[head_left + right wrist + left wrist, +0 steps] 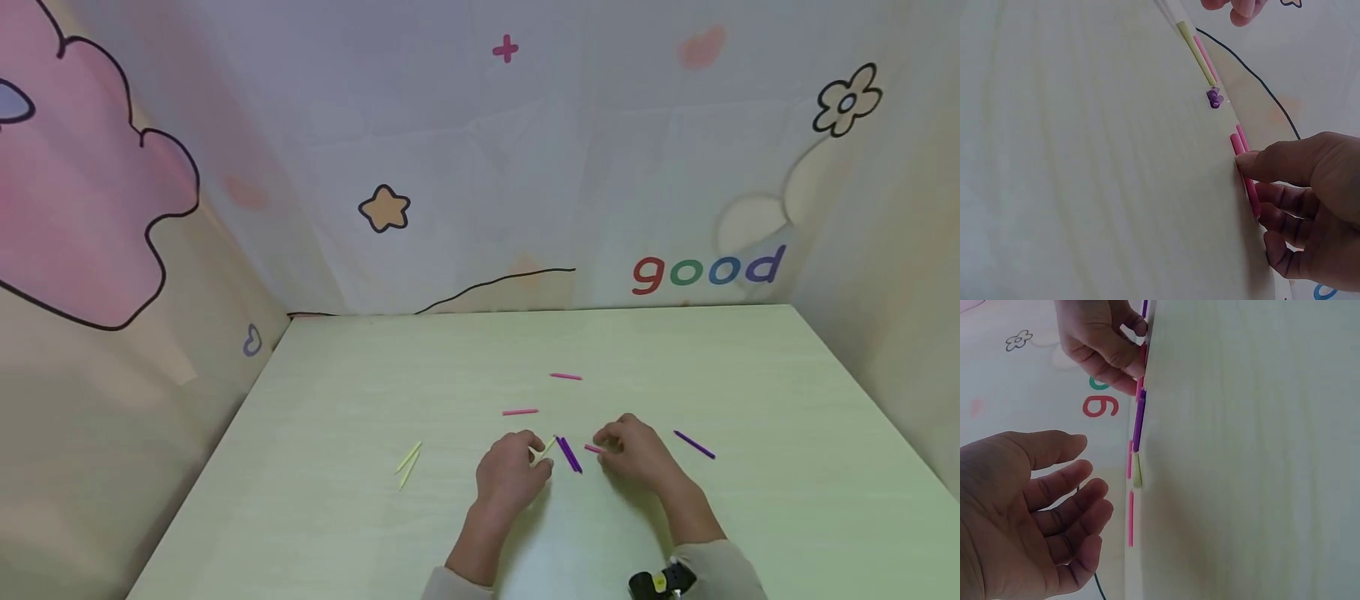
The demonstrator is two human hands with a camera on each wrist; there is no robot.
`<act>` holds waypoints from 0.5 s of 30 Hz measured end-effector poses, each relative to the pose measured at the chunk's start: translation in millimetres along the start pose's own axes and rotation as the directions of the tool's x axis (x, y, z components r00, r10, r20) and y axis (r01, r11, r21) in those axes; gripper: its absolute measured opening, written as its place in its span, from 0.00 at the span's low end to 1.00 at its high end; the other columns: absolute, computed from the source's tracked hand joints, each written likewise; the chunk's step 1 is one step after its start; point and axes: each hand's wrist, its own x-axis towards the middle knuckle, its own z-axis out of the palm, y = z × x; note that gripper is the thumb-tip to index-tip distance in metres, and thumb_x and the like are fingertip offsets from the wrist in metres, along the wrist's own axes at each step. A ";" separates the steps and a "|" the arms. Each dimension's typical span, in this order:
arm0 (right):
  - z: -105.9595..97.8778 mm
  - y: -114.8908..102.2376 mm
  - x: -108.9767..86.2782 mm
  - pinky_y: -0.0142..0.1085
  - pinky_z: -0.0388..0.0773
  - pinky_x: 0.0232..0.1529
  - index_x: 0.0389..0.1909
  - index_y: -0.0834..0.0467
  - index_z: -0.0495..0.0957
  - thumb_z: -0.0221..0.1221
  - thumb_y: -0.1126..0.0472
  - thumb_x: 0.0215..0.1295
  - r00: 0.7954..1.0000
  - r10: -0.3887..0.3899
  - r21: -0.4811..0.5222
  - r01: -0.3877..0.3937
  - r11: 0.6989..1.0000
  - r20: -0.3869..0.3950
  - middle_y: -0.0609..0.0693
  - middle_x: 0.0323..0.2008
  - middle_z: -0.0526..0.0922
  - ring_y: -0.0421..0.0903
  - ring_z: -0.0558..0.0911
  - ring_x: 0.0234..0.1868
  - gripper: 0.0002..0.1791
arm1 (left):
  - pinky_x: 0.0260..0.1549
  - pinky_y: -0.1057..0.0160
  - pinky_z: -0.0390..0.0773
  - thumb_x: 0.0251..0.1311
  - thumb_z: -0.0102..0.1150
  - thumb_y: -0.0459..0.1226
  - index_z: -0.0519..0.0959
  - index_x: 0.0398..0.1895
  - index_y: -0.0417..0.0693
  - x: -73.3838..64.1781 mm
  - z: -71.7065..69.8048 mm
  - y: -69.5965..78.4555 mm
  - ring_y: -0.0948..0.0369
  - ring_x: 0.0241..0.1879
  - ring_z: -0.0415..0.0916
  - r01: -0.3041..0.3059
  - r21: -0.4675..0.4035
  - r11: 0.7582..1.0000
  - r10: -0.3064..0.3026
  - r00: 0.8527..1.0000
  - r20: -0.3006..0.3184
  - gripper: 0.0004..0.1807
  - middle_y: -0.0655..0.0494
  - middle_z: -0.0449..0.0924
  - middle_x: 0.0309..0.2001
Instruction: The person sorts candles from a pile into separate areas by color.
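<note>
With the right hand [637,452], pinched a slim pink stick [592,448] between thumb and fingers, just right of two slim purple sticks [570,456] lying side by side. Held the left hand [513,473] loosely spread beside a slim yellow-green stick [550,446]. Had two further pink sticks [521,412] beyond both hands on the pale green table [352,375], a lone purple stick [694,444] at right, two more yellow-green sticks [408,457] at left.

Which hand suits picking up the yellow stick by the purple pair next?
Probably the left hand: it is nearer the yellow stick and holds nothing. The right hand holds a pink stick.
</note>
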 end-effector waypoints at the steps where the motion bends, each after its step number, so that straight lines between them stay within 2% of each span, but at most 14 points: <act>1: 0.0 0.3 0.0 0.44 0.72 0.37 0.32 0.63 0.81 0.64 0.71 0.48 1.000 0.001 -0.002 -0.001 1.000 0.001 0.52 0.30 0.73 0.48 0.73 0.32 0.08 | 0.19 0.64 0.67 0.49 0.65 0.40 0.81 0.32 0.51 0.5 1.3 1.1 0.63 0.24 0.71 -0.003 0.001 1.000 0.003 1.000 -0.003 0.08 0.60 0.75 0.25; 6: 0.0 1.8 -0.2 0.41 0.70 0.35 0.34 0.61 0.81 0.63 0.70 0.52 0.999 0.031 0.007 -0.031 1.000 0.022 0.49 0.27 0.73 0.46 0.71 0.31 0.07 | 0.18 0.65 0.65 0.49 0.65 0.39 0.81 0.31 0.51 3.9 8.0 6.1 0.64 0.22 0.69 -0.014 0.002 1.000 0.014 1.000 -0.009 0.07 0.61 0.74 0.23; 15: -0.5 5.0 0.1 0.39 0.69 0.33 0.32 0.60 0.81 0.62 0.70 0.54 0.998 0.051 0.030 -0.052 0.998 0.033 0.48 0.25 0.73 0.45 0.70 0.30 0.05 | 0.17 0.65 0.64 0.47 0.66 0.41 0.79 0.27 0.54 8.9 19.8 17.4 0.65 0.21 0.66 0.004 0.004 1.000 -0.005 0.999 0.044 0.06 0.65 0.69 0.20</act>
